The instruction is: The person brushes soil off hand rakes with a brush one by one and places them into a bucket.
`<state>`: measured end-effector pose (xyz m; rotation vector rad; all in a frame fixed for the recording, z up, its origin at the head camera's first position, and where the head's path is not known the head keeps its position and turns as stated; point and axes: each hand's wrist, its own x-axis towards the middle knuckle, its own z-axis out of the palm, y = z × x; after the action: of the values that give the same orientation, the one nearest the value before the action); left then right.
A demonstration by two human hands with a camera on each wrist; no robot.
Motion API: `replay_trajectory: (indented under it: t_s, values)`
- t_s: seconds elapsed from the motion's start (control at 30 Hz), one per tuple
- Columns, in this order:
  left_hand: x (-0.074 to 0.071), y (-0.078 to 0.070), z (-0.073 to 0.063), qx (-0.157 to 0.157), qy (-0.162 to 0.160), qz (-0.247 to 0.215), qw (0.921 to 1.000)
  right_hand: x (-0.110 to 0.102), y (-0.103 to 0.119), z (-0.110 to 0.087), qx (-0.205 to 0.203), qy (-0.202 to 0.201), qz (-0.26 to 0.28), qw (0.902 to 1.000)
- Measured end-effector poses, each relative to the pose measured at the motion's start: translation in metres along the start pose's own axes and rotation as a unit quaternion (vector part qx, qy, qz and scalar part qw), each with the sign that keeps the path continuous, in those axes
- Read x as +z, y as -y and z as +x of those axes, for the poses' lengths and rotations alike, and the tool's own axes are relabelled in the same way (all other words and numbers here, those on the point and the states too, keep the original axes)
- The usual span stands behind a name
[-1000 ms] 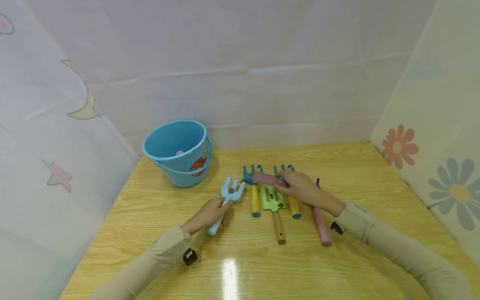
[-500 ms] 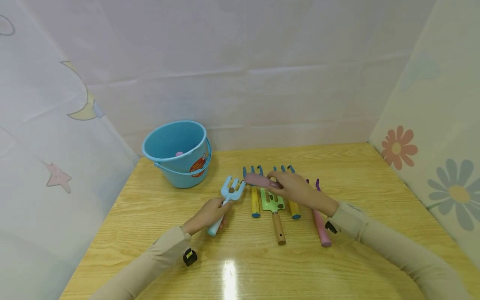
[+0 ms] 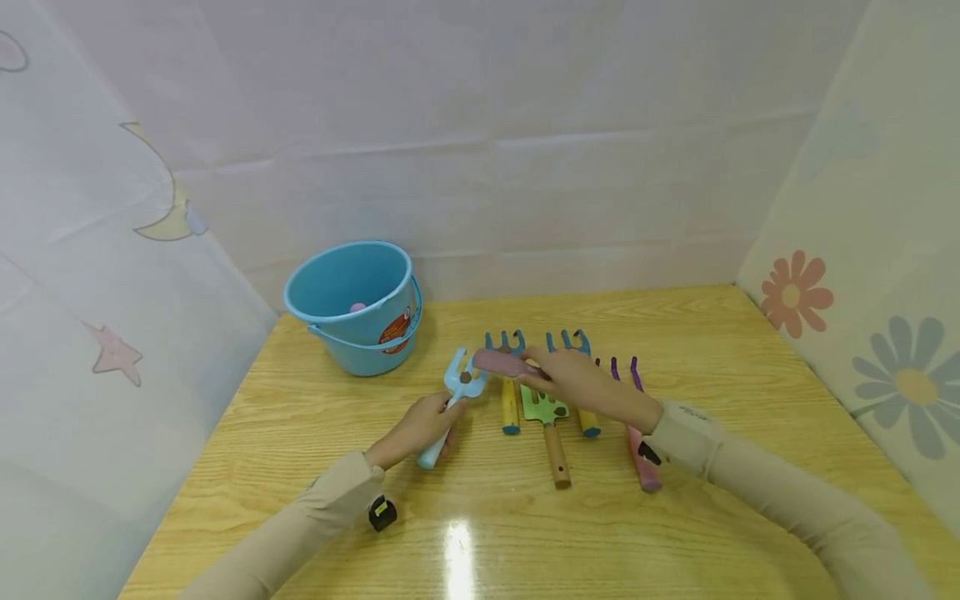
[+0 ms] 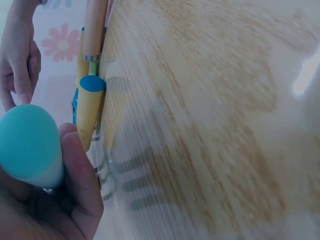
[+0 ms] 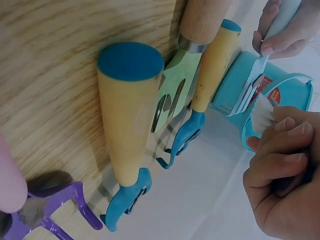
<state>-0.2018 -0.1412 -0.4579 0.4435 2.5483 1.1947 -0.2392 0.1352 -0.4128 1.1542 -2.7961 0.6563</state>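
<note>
My left hand [image 3: 420,427] grips the handle of a light blue garden hand fork [image 3: 455,385], tines pointing away. A brown spot sits at the base of its tines. In the left wrist view, the handle's turquoise end [image 4: 30,142] faces the camera, fingers curled round it. My right hand [image 3: 583,382] holds a brush with a pinkish back [image 3: 498,362], its end over the fork's right tine. White bristles [image 5: 262,114] show in the right wrist view, at or very near the fork's tines; contact is hard to tell.
A light blue bucket [image 3: 349,346] stands at the back left, a pink thing inside. Right of the fork lie two blue rakes with yellow handles [image 3: 510,406], a green fork with a wooden handle [image 3: 557,457], and a purple rake with a pink handle [image 3: 647,473]. Dark spots mark some tools.
The brush in my right hand has moved left, from over the nearest blue rake onto the light blue fork's tines. My left hand and the fork have barely shifted.
</note>
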Motion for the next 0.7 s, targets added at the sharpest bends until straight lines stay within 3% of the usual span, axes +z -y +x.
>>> replay_trajectory:
  t_s: [0.47,0.7]
  values:
    - [0.003,0.001,0.001,0.000,-0.006,-0.016,0.9999,0.008,0.010,0.008,-0.034,0.004,-0.017,0.9993]
    - [0.005,0.000,0.000,0.004,-0.003,-0.030,0.9995,0.011,0.008,0.009,-0.030,0.001,-0.013,0.9995]
